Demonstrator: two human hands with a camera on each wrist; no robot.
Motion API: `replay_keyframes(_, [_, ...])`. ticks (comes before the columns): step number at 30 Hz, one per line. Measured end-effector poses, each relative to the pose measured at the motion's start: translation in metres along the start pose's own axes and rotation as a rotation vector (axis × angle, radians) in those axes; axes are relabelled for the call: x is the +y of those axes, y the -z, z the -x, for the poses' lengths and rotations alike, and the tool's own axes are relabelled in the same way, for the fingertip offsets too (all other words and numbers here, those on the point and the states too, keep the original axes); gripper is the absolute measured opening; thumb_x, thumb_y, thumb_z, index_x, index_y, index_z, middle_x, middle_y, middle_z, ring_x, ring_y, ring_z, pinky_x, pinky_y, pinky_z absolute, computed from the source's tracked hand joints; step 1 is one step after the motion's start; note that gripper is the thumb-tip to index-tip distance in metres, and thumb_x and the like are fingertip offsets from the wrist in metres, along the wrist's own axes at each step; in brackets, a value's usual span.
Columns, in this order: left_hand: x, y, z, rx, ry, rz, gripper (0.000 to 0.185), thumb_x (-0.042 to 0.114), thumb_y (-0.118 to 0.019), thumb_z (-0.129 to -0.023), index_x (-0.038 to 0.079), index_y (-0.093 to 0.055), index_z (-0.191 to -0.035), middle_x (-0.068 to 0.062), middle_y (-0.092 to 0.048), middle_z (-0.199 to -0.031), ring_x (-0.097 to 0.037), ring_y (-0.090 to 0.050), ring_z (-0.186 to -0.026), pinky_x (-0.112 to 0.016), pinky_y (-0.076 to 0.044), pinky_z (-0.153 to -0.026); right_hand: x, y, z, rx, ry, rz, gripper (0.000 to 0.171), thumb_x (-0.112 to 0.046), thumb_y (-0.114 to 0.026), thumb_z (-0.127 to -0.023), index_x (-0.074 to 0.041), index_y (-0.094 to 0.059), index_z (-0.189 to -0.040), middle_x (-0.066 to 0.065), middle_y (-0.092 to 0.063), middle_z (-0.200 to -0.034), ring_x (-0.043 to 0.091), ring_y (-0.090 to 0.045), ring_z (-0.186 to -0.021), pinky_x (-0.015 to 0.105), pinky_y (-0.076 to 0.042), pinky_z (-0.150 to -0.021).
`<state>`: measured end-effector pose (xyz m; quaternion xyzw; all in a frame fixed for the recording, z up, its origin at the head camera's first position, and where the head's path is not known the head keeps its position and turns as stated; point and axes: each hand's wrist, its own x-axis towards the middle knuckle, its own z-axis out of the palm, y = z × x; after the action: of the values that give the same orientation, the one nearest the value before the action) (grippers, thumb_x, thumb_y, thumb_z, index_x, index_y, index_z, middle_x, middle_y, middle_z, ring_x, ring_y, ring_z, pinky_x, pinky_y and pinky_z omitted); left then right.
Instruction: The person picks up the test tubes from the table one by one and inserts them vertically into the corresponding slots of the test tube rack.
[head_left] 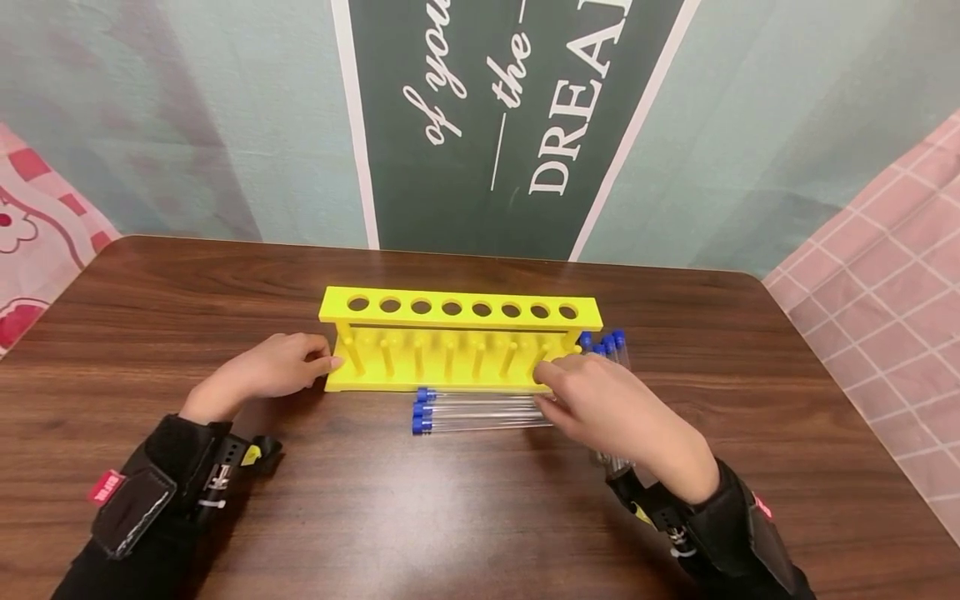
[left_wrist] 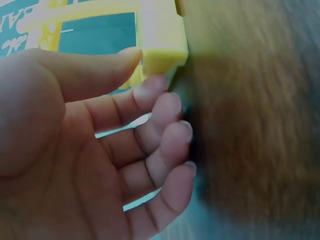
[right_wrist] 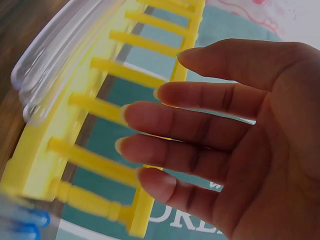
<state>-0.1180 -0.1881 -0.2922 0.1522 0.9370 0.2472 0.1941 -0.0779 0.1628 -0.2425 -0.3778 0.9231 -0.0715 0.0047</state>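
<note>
A yellow test tube rack (head_left: 461, 302) stands upright on the table, with a row of holes along its top and pegs along its base. At the rack's left end my left hand (head_left: 288, 365) pinches the corner of the base (left_wrist: 162, 57) between thumb and index finger. My right hand (head_left: 600, 400) hovers by the rack's right end, its fingers (right_wrist: 150, 117) loosely extended and nothing between them. Several clear test tubes (head_left: 480, 412) with blue caps lie sideways along the rack's front edge; my right hand hides their far ends in the head view.
More blue-capped tubes (head_left: 617, 343) lie on the table at the rack's right end, partly covered by the right hand. The brown wooden table (head_left: 420, 517) reaches back to a hanging cloth (head_left: 270, 125) with printed lettering.
</note>
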Motion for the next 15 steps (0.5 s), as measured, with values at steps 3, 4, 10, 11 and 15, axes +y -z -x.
replay_keyframes(3, [0.002,0.000,0.000,0.014,-0.002,-0.018,0.025,0.024,-0.050,-0.094,0.007,-0.050,-0.075,-0.002,-0.044,-0.061,-0.015,-0.038,-0.051,-0.029,-0.031,-0.050,-0.004,-0.001,-0.003,-0.006,0.027,-0.006,0.016,-0.012,-0.065,-0.083,-0.011,-0.051,-0.075,-0.009,-0.036,-0.059,0.007,-0.034,-0.054,0.022,-0.031,-0.051])
replay_keyframes(4, [0.003,0.000,0.001,0.019,-0.001,-0.024,0.025,0.023,-0.050,-0.094,0.007,-0.050,-0.075,-0.002,-0.043,-0.060,-0.015,-0.038,-0.051,-0.029,-0.031,-0.050,-0.006,-0.002,-0.004,-0.003,0.039,-0.005,0.017,-0.011,-0.065,-0.083,-0.011,-0.050,-0.074,-0.009,-0.036,-0.059,0.007,-0.034,-0.054,0.022,-0.031,-0.051])
replay_keyframes(10, [0.009,0.000,0.002,0.036,-0.026,-0.017,0.023,0.020,-0.051,-0.093,0.008,-0.050,-0.073,-0.001,-0.044,-0.060,-0.015,-0.039,-0.051,-0.029,-0.032,-0.051,-0.010,-0.007,-0.008,0.024,0.100,0.024,0.022,-0.010,-0.066,-0.081,-0.011,-0.047,-0.070,-0.008,-0.034,-0.058,0.007,-0.032,-0.052,0.021,-0.028,-0.049])
replay_keyframes(11, [0.010,0.000,0.002,0.035,-0.033,-0.010,0.023,0.020,-0.051,-0.093,0.008,-0.050,-0.073,-0.001,-0.045,-0.060,-0.015,-0.039,-0.051,-0.029,-0.032,-0.051,-0.011,-0.008,-0.009,0.026,0.104,0.029,0.022,-0.011,-0.066,-0.081,-0.012,-0.047,-0.070,-0.008,-0.034,-0.058,0.007,-0.032,-0.051,0.021,-0.028,-0.049])
replay_keyframes(15, [0.012,-0.001,0.002,0.029,-0.051,0.012,0.021,0.019,-0.051,-0.093,0.009,-0.051,-0.074,-0.001,-0.044,-0.060,-0.015,-0.039,-0.051,-0.029,-0.032,-0.052,-0.015,-0.011,-0.012,0.025,0.118,0.050,0.021,-0.011,-0.067,-0.080,-0.011,-0.049,-0.070,-0.008,-0.036,-0.058,0.007,-0.034,-0.051,0.021,-0.030,-0.051])
